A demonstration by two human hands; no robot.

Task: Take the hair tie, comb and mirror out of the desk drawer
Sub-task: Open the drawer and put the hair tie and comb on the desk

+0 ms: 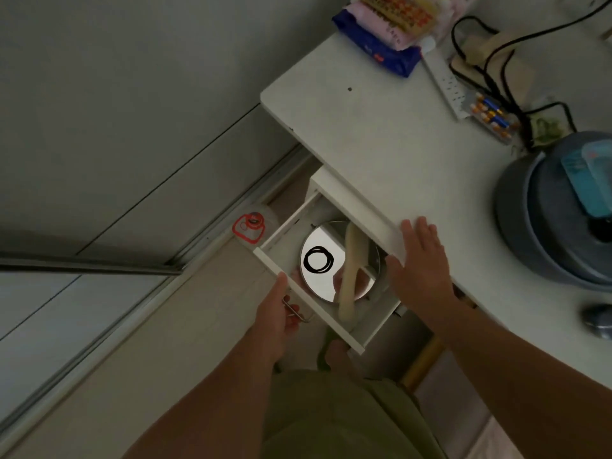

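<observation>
We see the desk drawer (323, 313) pulled partly open from under the white desk (381, 144). Inside the drawer lies a round mirror (323, 276); the black hair tie (318, 259) rests on its glass, and the cream comb (351, 270) lies across the mirror's right side. Our left hand (276, 321) grips the metal handle (296, 311) on the drawer front. Our right hand (419, 263) lies flat and unclenched on the desk edge just above the drawer, holding nothing.
</observation>
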